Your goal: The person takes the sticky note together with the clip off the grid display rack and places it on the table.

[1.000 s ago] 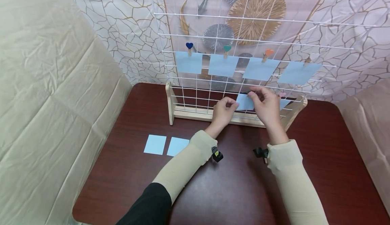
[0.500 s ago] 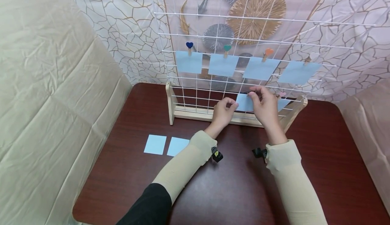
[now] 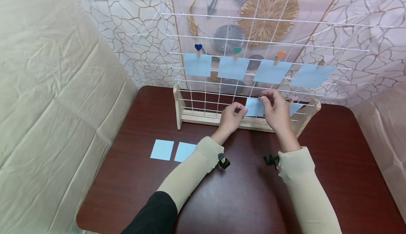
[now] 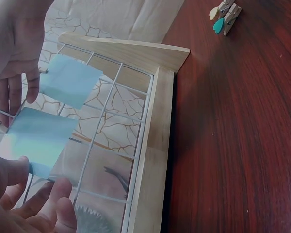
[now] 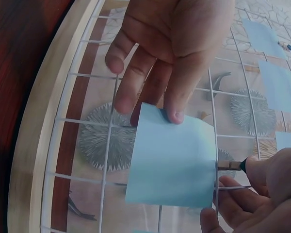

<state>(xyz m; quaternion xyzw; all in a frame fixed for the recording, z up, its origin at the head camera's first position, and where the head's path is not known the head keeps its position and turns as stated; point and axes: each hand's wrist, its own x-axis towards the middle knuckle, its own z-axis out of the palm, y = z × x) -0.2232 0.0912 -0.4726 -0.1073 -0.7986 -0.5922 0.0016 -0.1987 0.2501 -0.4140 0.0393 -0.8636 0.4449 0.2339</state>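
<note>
Wire grid (image 3: pixel 203 86): left hand (image 3: pixel 231 117) pinches upright blue note (image 3: pixel 254 107); right hand (image 3: pixel 276 110) pinches clip (image 5: pixel 235 166).

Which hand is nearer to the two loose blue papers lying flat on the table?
Left. The left hand is up at the grid's base, above and right of the loose blue papers; the right hand is farther right.

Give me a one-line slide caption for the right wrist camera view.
Left hand steadies a blue paper square against the white wire grid while the right hand pinches a clip at its edge.
</note>
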